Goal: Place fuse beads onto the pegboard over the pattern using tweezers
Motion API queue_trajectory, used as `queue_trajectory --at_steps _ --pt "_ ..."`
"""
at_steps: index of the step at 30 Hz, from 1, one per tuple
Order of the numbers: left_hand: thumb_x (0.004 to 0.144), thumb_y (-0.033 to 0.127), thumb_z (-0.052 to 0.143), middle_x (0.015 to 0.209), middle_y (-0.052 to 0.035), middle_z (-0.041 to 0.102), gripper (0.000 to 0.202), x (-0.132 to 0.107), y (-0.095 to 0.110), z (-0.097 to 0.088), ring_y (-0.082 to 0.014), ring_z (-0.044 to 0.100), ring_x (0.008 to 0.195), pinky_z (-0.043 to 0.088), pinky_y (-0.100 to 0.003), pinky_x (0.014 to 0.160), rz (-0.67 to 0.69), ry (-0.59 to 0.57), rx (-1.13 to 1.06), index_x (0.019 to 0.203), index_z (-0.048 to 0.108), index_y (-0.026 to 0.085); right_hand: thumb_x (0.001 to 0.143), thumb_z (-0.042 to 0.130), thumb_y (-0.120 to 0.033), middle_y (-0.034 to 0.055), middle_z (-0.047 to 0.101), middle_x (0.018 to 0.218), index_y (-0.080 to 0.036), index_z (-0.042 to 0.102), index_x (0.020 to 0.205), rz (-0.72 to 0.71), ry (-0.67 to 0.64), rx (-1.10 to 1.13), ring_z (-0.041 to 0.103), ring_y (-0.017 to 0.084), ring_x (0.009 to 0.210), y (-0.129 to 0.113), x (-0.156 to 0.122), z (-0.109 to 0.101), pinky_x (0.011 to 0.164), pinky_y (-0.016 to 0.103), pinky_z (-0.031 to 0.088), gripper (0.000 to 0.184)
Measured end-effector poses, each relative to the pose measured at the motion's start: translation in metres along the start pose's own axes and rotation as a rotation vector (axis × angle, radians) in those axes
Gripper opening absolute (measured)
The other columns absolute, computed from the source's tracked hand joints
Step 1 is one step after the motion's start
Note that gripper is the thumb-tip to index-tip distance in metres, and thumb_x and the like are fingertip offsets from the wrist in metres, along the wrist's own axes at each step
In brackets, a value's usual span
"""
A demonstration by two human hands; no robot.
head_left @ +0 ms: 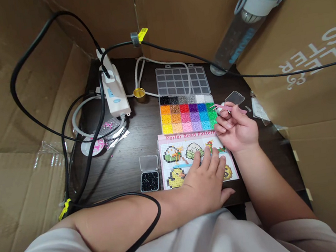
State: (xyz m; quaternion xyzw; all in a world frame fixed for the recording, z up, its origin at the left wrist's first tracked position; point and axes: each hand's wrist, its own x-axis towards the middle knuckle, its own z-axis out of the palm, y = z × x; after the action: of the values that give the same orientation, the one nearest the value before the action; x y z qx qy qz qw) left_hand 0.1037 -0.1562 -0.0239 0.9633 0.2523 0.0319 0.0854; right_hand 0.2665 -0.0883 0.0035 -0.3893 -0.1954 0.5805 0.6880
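Observation:
My left hand (207, 175) lies flat with its fingers spread on a Perler bead pattern sheet (178, 178), covering part of its printed pictures. In my right hand (238, 130), a pair of pink tweezers (221, 107) is pinched between thumb and fingers, its tips pointing left over the bead box's right edge. Something white shows by those fingers; I cannot make out what it is. The compartment box (188, 112) holds beads sorted by colour, and its clear lid (177, 81) is folded back. Left of the sheet stands a small clear box of black beads (149, 181), lid up.
A white power strip (116, 92) with black cables (61, 129) stands at the back left. Near it are a round dish with pink bits (93, 146) and a gold cup (139, 94). A water bottle (238, 27) leans at the back right. Cardboard walls (171, 20) surround the table.

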Motion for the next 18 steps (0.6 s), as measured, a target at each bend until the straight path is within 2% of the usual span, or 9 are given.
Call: queue_trajectory --at_steps 6,14,18 --pt "0.092 0.064 0.027 0.154 -0.0212 0.033 0.078 0.0006 -0.0008 0.0 -0.0365 0.021 0.144 0.018 -0.057 0.113 0.018 -0.004 0.016 0.148 0.037 0.009 0.08 0.073 -0.033 -0.0066 0.057 0.066 -0.024 0.065 0.086 -0.001 0.019 -0.032 0.038 0.003 0.042 -0.0008 -0.0004 0.0005 0.04 0.018 0.037 0.013" --pt "0.091 0.064 0.031 0.154 -0.0228 0.032 0.079 0.0013 -0.0008 0.0014 -0.0381 0.022 0.144 0.018 -0.057 0.112 0.016 0.009 -0.011 0.148 0.036 0.009 0.081 0.073 -0.033 -0.0071 0.057 0.065 -0.025 0.065 0.086 0.001 -0.005 -0.034 0.039 0.003 0.042 -0.0008 0.0 0.0006 0.04 0.017 0.036 0.013" --pt "0.091 0.064 0.032 0.154 -0.0227 0.032 0.079 0.0009 -0.001 0.0015 -0.0385 0.021 0.144 0.018 -0.056 0.112 0.01 0.011 -0.019 0.148 0.036 0.009 0.078 0.074 -0.032 -0.0069 0.057 0.063 -0.024 0.065 0.084 0.018 0.046 -0.017 0.037 0.003 0.041 -0.0003 0.0002 0.0022 0.039 0.018 0.035 0.013"
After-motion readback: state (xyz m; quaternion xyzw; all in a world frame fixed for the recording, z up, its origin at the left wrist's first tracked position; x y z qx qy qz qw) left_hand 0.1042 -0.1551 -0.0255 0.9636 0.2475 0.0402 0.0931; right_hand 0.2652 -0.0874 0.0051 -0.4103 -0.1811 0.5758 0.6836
